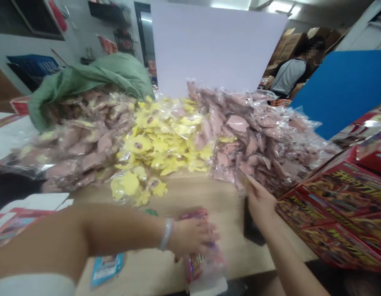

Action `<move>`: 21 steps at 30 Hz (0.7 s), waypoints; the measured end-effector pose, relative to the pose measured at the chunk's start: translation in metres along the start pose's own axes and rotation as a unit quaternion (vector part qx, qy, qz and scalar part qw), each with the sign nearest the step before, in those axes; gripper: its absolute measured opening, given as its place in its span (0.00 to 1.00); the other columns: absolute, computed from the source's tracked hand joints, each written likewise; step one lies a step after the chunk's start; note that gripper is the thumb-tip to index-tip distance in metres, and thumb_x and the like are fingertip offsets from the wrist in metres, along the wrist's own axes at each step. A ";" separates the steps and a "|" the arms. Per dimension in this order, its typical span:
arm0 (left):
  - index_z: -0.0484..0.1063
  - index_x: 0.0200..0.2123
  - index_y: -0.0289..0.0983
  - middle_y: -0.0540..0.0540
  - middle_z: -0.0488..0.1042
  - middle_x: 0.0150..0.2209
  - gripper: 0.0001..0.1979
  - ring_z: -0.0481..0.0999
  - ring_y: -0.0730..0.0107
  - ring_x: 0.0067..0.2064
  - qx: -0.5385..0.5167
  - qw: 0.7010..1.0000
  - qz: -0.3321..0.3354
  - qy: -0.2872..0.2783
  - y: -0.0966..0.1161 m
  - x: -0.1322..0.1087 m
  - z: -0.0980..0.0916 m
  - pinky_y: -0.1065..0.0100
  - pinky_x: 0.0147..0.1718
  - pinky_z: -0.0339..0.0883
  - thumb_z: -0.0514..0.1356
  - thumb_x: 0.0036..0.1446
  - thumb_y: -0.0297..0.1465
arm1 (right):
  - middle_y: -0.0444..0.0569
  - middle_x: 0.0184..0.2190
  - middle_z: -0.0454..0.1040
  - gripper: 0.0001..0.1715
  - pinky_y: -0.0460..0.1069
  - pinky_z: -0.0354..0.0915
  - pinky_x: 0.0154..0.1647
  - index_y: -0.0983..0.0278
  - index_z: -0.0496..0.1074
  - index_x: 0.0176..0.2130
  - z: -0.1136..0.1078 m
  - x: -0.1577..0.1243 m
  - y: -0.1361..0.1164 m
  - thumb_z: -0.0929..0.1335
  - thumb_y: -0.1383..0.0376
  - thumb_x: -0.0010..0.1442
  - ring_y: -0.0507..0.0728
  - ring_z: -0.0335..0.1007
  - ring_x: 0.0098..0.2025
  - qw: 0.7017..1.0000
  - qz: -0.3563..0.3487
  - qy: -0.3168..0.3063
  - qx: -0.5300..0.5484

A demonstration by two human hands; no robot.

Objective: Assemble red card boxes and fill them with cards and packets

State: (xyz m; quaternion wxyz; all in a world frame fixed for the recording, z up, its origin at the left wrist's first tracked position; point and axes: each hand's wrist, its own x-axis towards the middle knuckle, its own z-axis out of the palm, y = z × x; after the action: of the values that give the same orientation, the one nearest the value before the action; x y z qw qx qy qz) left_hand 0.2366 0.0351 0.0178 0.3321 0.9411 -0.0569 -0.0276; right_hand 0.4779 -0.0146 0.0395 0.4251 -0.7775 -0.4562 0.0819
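My left hand, with a pale band on its wrist, lies over a pink-and-purple printed packet on the table. Its fingers are stretched across the packet, slightly smeared by motion. Over a dark, open-looking box reaches my right hand, its fingers close together at the lower edge of a heap of pink pieces in clear bags. Whatever those fingers pinch is too blurred to name. Yellow flower-shaped pieces in clear bags are heaped in the middle, with a few lying nearer.
A green sack spills more bagged pink pieces at left. Red printed boxes are stacked at right. A blue packet lies on the table. Behind a white board, a person is at far right.
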 end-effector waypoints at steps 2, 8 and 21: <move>0.67 0.47 0.54 0.55 0.64 0.56 0.33 0.58 0.51 0.59 0.028 0.999 0.026 -0.036 -0.012 0.019 0.002 0.56 0.59 0.47 0.68 0.34 0.30 | 0.55 0.56 0.62 0.25 0.56 0.54 0.56 0.65 0.62 0.55 0.020 0.054 -0.001 0.56 0.67 0.59 0.61 0.57 0.56 0.988 -0.094 -0.050 -0.110; 0.51 0.60 0.43 0.37 0.66 0.49 0.47 0.68 0.47 0.45 0.118 0.987 -0.086 0.070 -0.012 0.031 -0.005 0.51 0.46 0.62 0.65 0.36 0.44 | 0.63 0.59 0.55 0.34 0.59 0.47 0.58 0.72 0.61 0.55 0.093 0.120 0.007 0.67 0.68 0.49 0.68 0.45 0.61 0.955 -0.167 -0.159 -0.188; 0.44 0.61 0.40 0.38 0.57 0.51 0.50 0.57 0.48 0.51 0.177 0.881 -0.334 0.284 -0.009 -0.008 -0.046 0.50 0.49 0.55 0.65 0.36 0.39 | 0.52 0.31 0.76 0.27 0.52 0.68 0.29 0.68 0.73 0.42 -0.050 0.009 -0.023 0.69 0.53 0.46 0.58 0.71 0.30 0.943 0.147 -0.149 0.259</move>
State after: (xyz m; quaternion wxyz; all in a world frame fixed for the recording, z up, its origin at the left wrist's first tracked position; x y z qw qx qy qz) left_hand 0.2334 0.0717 0.0474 0.1332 0.9148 0.3538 0.1421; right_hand 0.4935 -0.0317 0.0900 0.5222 -0.6781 -0.3577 0.3736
